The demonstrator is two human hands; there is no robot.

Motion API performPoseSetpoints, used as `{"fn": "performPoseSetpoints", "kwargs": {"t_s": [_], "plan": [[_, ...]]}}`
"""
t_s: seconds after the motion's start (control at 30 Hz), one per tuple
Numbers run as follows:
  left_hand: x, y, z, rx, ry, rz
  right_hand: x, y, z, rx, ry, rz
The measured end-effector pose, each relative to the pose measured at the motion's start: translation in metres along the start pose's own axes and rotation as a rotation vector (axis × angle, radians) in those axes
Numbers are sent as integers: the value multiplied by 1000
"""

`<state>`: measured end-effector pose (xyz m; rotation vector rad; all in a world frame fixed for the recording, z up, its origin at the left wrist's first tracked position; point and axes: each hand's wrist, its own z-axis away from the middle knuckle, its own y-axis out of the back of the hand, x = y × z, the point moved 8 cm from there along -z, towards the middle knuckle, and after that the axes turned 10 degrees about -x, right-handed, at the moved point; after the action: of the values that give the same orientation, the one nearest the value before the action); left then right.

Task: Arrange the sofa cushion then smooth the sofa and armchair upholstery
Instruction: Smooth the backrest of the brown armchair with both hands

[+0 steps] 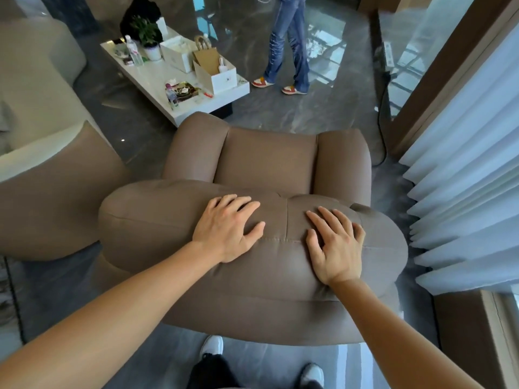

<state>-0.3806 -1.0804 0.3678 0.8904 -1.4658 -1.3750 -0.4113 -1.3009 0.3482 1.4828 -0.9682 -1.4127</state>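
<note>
I stand behind a brown upholstered armchair (pixel 266 161) and look down over its padded backrest top (pixel 157 217). My left hand (pixel 227 228) lies flat on the backrest top, left of the centre seam, fingers spread. My right hand (pixel 337 245) lies flat to the right of the seam, fingers spread too. Neither hand holds anything. The seat and both armrests show beyond the backrest. The end of a brown and cream sofa (pixel 53 192) stands to the left of the armchair.
A white coffee table (pixel 157 77) with boxes, bottles and a potted plant stands beyond the armchair. A person in jeans (pixel 289 43) stands on the dark marble floor farther back. Pale curtains (pixel 466 175) hang at the right. My feet show below.
</note>
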Motion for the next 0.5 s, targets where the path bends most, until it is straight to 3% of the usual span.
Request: {"fn": "performPoseSetpoints", "kwargs": {"t_s": [0.23, 0.5], "plan": [[119, -31, -18, -29, 163, 59, 122, 27, -6, -88, 117, 10], [156, -35, -29, 21, 279, 72, 151, 49, -33, -132, 269, 26]]}}
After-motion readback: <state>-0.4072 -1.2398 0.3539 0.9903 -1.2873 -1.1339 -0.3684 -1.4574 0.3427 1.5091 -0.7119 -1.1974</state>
